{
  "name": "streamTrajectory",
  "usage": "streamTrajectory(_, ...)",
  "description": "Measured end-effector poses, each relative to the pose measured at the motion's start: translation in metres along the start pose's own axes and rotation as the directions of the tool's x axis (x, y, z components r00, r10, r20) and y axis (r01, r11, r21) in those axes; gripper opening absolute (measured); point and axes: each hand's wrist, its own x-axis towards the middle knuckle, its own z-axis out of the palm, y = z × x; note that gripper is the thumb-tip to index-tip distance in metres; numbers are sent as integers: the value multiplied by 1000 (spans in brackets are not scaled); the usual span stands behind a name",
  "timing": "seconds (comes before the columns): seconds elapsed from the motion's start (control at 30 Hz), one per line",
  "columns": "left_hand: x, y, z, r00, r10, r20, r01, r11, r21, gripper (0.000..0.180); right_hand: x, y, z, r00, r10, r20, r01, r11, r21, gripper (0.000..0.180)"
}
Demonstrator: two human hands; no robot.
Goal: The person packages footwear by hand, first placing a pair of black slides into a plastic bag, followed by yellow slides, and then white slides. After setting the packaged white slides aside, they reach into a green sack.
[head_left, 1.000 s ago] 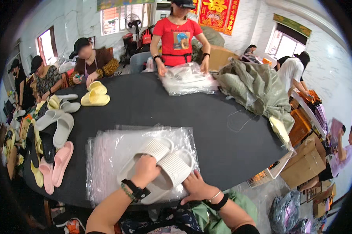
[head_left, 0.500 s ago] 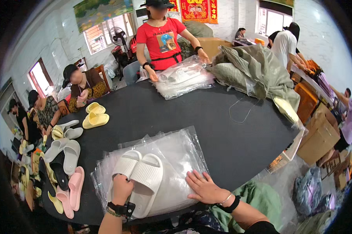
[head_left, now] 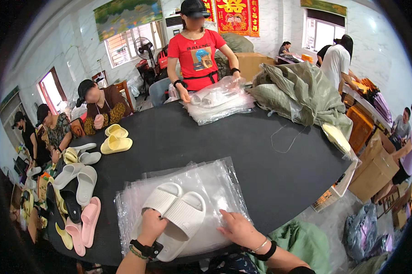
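Observation:
A pair of white slides [head_left: 184, 219] with ribbed straps lies tilted on a stack of clear plastic bags [head_left: 217, 182] at the table's near edge. My left hand [head_left: 153, 227] is closed on the slides, its fingers tucked in at the left slide's foot opening. To the right, my right hand [head_left: 240, 230] rests at the bags' right part, fingers apart and slightly bent, with nothing seen in it. Whether its fingertips have hold of the top bag's film is too fine to make out.
Pink slides [head_left: 91, 219], grey slides [head_left: 86, 185] and yellow slides [head_left: 116, 144] line the black table's [head_left: 261, 176] left side. Across it, a person in red [head_left: 199, 59] handles bagged slides [head_left: 219, 100]. A grey-green sack [head_left: 302, 91] lies at the far right, cartons [head_left: 374, 160] beyond.
The slides and my left hand have shifted right over the bags. My right hand's fingers, flat and spread before, are now drawn in and bent. The view has tilted slightly.

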Motion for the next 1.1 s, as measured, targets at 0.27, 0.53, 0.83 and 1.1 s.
streamTrajectory(0.27,-5,-7,-11,994,-104,16,101,989,111,22,27,-7,27,999,51,17,-54,971,233,73)
streamTrajectory(0.53,4,25,-14,996,-53,-71,58,996,69,19,21,-24,-6,974,205,101,-222,951,217,76)
streamTrajectory(0.83,8,48,19,986,68,-152,-64,997,33,16,-16,13,-9,990,-29,-136,25,999,-26,59)
streamTrajectory(1.1,3,33,33,996,-5,-86,3,1000,-25,16,-7,-4,2,946,-288,-147,236,926,-294,88)
